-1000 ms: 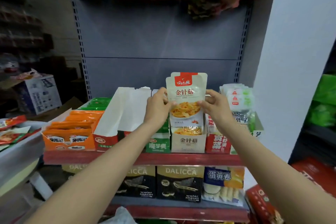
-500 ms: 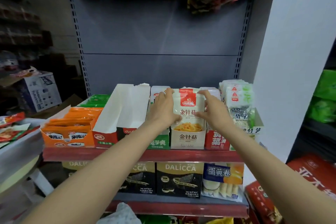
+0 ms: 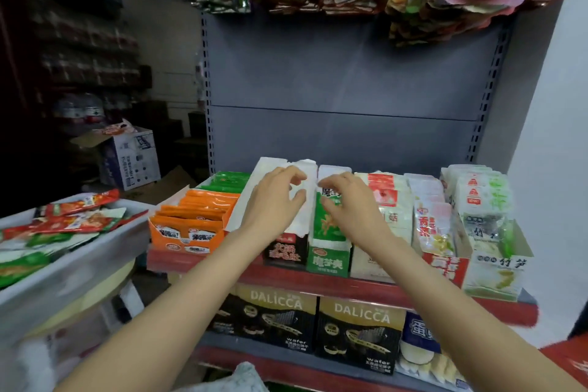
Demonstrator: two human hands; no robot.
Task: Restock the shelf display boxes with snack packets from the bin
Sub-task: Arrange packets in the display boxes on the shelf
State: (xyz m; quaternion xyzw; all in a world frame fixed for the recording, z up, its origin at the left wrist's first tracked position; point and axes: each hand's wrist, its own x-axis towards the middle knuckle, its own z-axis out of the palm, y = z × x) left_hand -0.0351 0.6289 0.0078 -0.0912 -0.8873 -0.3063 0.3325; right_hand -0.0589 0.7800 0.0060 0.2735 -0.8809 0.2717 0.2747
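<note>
Hands hover empty over the top shelf [image 3: 318, 280] of a shop display: the left hand [image 3: 273, 200] and the right hand [image 3: 346, 200] hang side by side, fingers loosely curled and gripping nothing, just above the green display box [image 3: 329, 259] and the dark box [image 3: 284, 251] beside it. A second ago both hands held a cream-and-red mushroom packet [image 3: 386, 197] upright above its box; half a second ago they were pressing it down. Now that packet stands seated in the cream display box [image 3: 366, 264], just right of the right hand, and the hands have shifted leftward off it. That slot looks filled, so this round of restocking appears complete. The grey bin [image 3: 63, 283] at lower left, well apart from the hands, holds loose red and green snack packets [image 3: 63, 219], suggesting more remain to be shelved. Next move, by this reading, is a reach back to the bin or a tidying of the green box's packets.
</note>
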